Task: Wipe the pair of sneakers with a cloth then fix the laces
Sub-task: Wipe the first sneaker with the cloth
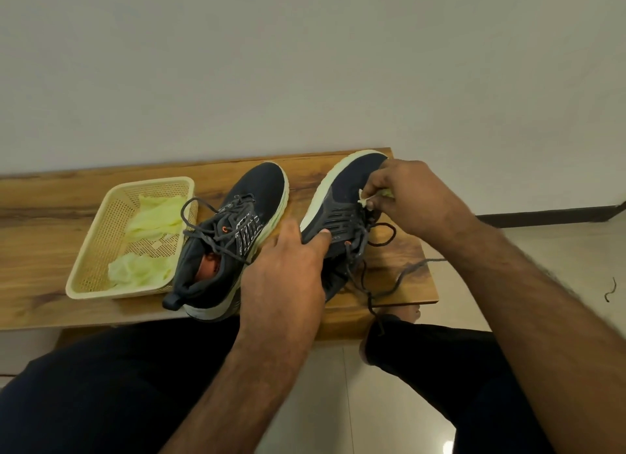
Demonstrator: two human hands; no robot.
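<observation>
Between hands: right sneaker (pixel 342 196), cloth (pixel 366 201) pinched against it.

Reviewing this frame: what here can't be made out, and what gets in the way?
Head view only:
- cloth: mostly buried in the right hand; its size is unclear.
- right sneaker: heel and opening covered by the left hand.
- left sneaker: logo too small to read.
- basket: mesh floor partly hidden under pale green cloths.
- bench: cut off at the left edge.
</observation>
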